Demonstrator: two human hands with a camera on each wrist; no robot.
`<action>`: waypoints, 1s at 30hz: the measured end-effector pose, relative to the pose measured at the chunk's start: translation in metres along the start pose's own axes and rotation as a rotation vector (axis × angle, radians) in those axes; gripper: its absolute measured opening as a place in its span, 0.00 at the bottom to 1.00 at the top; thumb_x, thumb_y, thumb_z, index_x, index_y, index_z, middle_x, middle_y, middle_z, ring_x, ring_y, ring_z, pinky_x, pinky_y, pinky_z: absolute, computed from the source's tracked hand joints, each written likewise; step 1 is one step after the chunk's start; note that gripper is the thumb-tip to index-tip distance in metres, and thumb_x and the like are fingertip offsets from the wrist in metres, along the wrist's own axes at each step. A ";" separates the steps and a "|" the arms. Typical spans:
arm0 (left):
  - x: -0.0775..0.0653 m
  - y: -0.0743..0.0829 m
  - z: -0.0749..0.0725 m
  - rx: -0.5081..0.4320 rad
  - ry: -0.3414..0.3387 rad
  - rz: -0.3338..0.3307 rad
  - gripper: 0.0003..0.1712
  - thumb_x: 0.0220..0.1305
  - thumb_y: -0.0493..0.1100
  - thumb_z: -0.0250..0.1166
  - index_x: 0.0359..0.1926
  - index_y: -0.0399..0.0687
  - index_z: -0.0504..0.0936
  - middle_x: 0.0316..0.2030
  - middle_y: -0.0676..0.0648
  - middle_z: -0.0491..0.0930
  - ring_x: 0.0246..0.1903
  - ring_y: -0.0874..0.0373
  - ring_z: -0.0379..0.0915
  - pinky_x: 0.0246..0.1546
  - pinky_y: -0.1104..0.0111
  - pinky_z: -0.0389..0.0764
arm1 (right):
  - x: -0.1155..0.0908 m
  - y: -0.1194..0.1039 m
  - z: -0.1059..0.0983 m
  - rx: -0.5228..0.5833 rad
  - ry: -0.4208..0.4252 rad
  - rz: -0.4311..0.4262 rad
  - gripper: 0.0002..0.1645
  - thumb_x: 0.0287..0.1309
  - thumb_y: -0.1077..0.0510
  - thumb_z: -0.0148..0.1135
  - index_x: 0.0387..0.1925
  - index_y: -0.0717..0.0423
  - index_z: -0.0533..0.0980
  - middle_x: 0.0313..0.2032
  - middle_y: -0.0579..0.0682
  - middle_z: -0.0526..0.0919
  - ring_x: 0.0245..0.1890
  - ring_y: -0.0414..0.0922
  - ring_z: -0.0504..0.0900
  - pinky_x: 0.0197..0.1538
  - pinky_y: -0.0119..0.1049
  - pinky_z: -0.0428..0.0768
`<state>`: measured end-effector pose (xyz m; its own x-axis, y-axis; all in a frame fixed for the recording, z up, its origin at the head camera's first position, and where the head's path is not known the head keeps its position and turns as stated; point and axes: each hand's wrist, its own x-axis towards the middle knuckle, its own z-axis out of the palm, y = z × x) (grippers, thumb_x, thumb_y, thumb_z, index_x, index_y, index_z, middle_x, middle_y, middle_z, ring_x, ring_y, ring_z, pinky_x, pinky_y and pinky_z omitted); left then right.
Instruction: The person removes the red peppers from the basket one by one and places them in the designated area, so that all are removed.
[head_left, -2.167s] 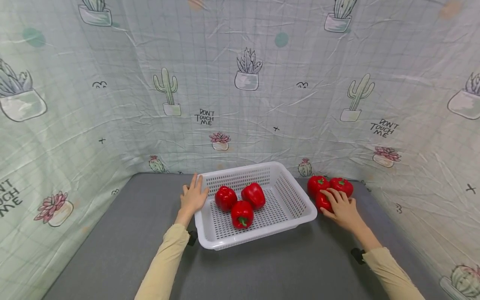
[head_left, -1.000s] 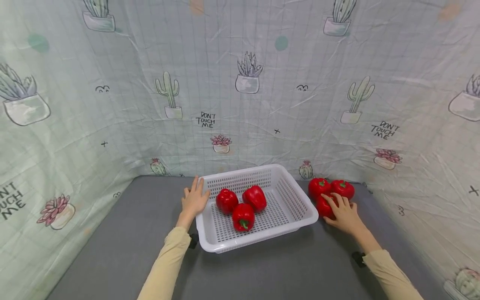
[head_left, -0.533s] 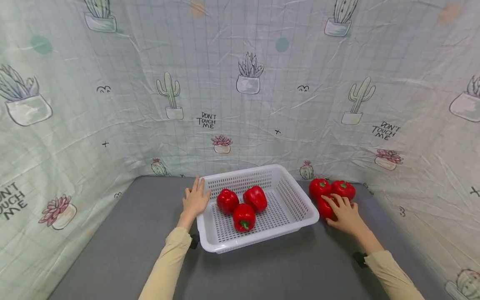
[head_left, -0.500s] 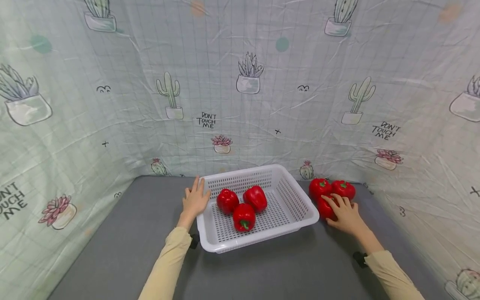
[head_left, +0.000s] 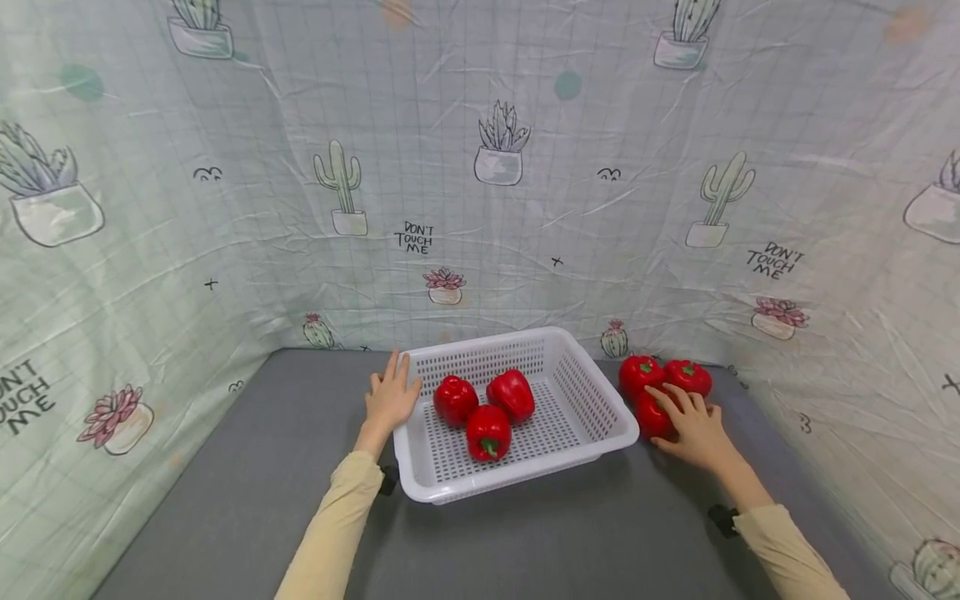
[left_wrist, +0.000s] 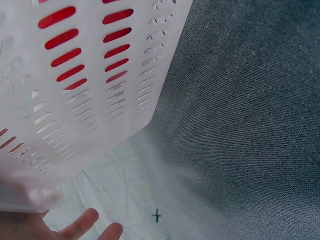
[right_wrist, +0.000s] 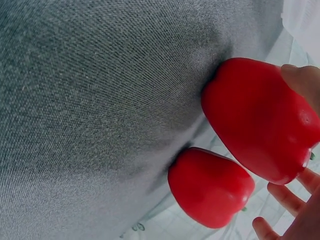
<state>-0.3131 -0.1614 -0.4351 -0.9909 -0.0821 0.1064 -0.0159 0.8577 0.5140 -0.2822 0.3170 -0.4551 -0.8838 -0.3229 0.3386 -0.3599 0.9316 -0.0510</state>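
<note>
a pale cloth printed with potted cacti stands along the left, far and right sides of the grey table. from the near left comes a yellow left sleeve, with a black device beside the wrist. the left hand rests on the left rim of the white basket, its fingers straight and spread apart. the perforated basket sits mid-table, turned so its right end lies a little farther off than its left.

in the basket, close together, are three red peppers: a left pepper, a middle pepper on the near side with its green stem facing near, and a right pepper.

just right of the basket are three more: a far pepper, a gripped pepper nearer, and a far-right pepper. the right hand is clamped on the gripped pepper, fingers curled over its far side, thumb against its near side; whether it touches its neighbours i cannot tell. a yellow right sleeve enters from the near right.
</note>
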 end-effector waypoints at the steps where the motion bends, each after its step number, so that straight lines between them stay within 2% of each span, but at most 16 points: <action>1: 0.000 0.000 0.000 0.002 -0.001 -0.002 0.34 0.65 0.52 0.43 0.69 0.46 0.48 0.70 0.45 0.40 0.59 0.36 0.47 0.52 0.36 0.54 | 0.000 0.000 -0.001 -0.002 0.003 0.000 0.53 0.30 0.50 0.74 0.61 0.50 0.58 0.58 0.62 0.60 0.50 0.62 0.60 0.44 0.64 0.59; 10: -0.001 0.002 -0.002 0.002 -0.014 -0.009 0.34 0.66 0.53 0.43 0.69 0.47 0.48 0.70 0.46 0.39 0.60 0.36 0.46 0.52 0.37 0.54 | -0.002 -0.008 -0.010 -0.028 0.052 -0.009 0.51 0.31 0.49 0.73 0.60 0.51 0.59 0.58 0.62 0.61 0.50 0.62 0.60 0.45 0.65 0.58; 17: 0.002 0.001 0.000 0.019 -0.020 -0.011 0.34 0.66 0.52 0.42 0.69 0.47 0.46 0.70 0.45 0.38 0.59 0.37 0.46 0.52 0.37 0.54 | -0.002 -0.031 -0.021 -0.005 0.138 -0.062 0.47 0.36 0.51 0.71 0.60 0.51 0.61 0.58 0.60 0.63 0.50 0.58 0.61 0.45 0.61 0.60; 22: 0.001 0.001 -0.001 -0.003 -0.018 -0.019 0.33 0.66 0.51 0.43 0.69 0.48 0.46 0.70 0.47 0.38 0.60 0.37 0.45 0.53 0.36 0.52 | -0.002 -0.049 -0.027 0.017 0.208 -0.106 0.41 0.37 0.56 0.69 0.57 0.53 0.65 0.56 0.59 0.66 0.49 0.56 0.63 0.44 0.57 0.62; 23: 0.007 -0.008 0.009 0.005 0.012 0.002 0.34 0.67 0.55 0.41 0.69 0.51 0.45 0.71 0.49 0.36 0.60 0.37 0.45 0.53 0.37 0.52 | -0.002 -0.052 -0.027 0.023 0.219 -0.116 0.39 0.37 0.57 0.69 0.56 0.53 0.66 0.56 0.59 0.67 0.49 0.56 0.63 0.44 0.57 0.62; 27: 0.008 -0.008 0.010 0.011 0.021 0.000 0.34 0.67 0.55 0.41 0.69 0.51 0.46 0.71 0.49 0.37 0.60 0.37 0.46 0.53 0.36 0.53 | -0.002 -0.064 -0.028 0.054 0.260 -0.152 0.35 0.39 0.57 0.67 0.54 0.54 0.69 0.55 0.57 0.69 0.49 0.54 0.64 0.45 0.55 0.62; 29: 0.008 -0.008 0.010 0.020 0.021 0.002 0.34 0.66 0.55 0.41 0.69 0.50 0.46 0.70 0.48 0.37 0.60 0.37 0.46 0.53 0.37 0.54 | -0.001 -0.069 -0.029 0.067 0.272 -0.174 0.34 0.40 0.57 0.65 0.54 0.54 0.69 0.55 0.57 0.69 0.49 0.53 0.64 0.46 0.54 0.61; 30: 0.001 0.002 0.000 0.011 -0.008 -0.019 0.34 0.66 0.52 0.44 0.69 0.47 0.47 0.70 0.46 0.39 0.60 0.36 0.47 0.53 0.37 0.54 | -0.001 -0.072 -0.029 0.071 0.275 -0.181 0.34 0.40 0.57 0.65 0.54 0.54 0.69 0.55 0.57 0.69 0.49 0.53 0.64 0.46 0.54 0.61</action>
<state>-0.3145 -0.1601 -0.4342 -0.9914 -0.0947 0.0898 -0.0364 0.8615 0.5065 -0.2465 0.2554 -0.4243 -0.6931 -0.4162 0.5885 -0.5325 0.8459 -0.0289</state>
